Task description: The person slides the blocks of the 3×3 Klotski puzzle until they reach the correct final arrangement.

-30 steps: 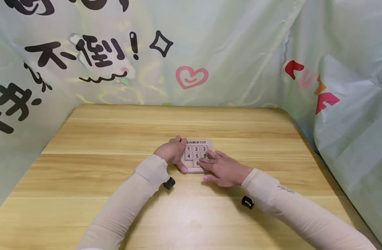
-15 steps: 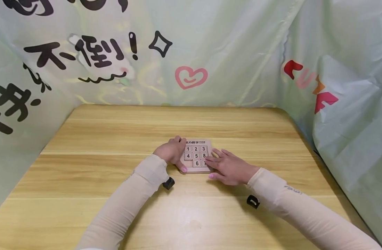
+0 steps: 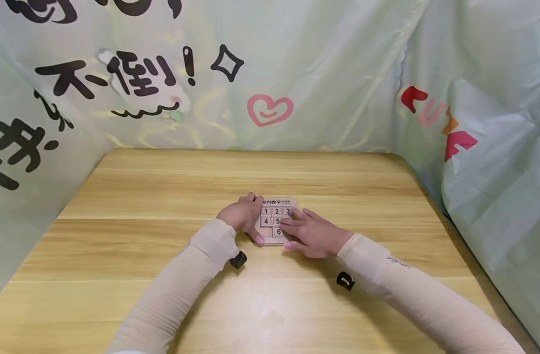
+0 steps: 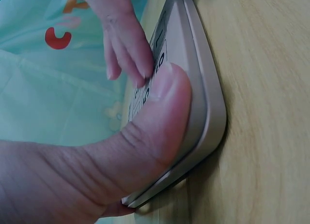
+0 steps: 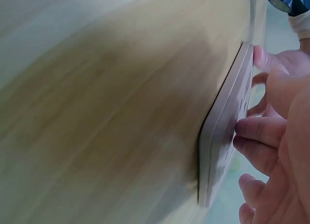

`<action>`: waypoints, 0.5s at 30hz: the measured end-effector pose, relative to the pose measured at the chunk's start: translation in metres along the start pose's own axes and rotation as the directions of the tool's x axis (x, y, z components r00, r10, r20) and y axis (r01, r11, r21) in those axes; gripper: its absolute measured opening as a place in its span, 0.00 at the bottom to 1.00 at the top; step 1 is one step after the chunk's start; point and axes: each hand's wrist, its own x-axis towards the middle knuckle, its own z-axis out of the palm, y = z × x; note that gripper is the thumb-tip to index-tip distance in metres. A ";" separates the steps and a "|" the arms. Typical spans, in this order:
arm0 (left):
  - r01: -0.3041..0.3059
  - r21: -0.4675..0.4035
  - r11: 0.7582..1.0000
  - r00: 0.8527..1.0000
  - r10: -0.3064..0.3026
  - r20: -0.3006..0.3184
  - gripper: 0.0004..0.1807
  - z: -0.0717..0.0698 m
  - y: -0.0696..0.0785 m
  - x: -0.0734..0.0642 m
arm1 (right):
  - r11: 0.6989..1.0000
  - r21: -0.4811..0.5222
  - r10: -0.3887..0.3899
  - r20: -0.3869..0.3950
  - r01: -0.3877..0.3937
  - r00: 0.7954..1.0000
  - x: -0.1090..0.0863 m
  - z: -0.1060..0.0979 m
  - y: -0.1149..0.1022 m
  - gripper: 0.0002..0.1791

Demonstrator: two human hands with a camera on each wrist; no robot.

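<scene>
A wooden number sliding puzzle (image 3: 264,233) lies flat on the table in the head view. Its top row reads 1, 2, 3; below are 4 and 5, then a gap and 6. My left hand (image 3: 244,215) grips the puzzle's left side, the thumb (image 4: 167,105) over the near corner in the left wrist view. From the right, my right hand (image 3: 316,235) reaches over the board with fingers extended. Its fingertips (image 5: 242,127) touch the tiles, as the right wrist view shows. That hand hides the right ends of the middle and bottom rows.
The wood-grain table (image 3: 163,187) spreads around the puzzle. Printed fabric (image 3: 323,73) hangs behind it and on both sides. Beige sleeves (image 3: 177,285) cover both forearms, and a black clip-like piece (image 3: 345,280) sits under the right wrist.
My right hand shifted right, uncovering tiles 8 and 7, then came back left over them. My left hand and the puzzle have stayed put.
</scene>
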 end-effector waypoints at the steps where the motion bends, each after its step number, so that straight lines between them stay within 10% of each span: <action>1: -0.001 0.002 1.000 1.000 0.001 0.000 0.63 0.000 0.000 0.000 | 1.000 -0.005 -0.004 0.001 0.004 1.000 0.002 0.000 -0.001 0.32; 15: 0.012 0.003 1.000 1.000 -0.012 -0.003 0.63 0.002 -0.001 0.004 | 1.000 -0.028 0.005 0.021 -0.004 1.000 0.016 -0.002 -0.009 0.32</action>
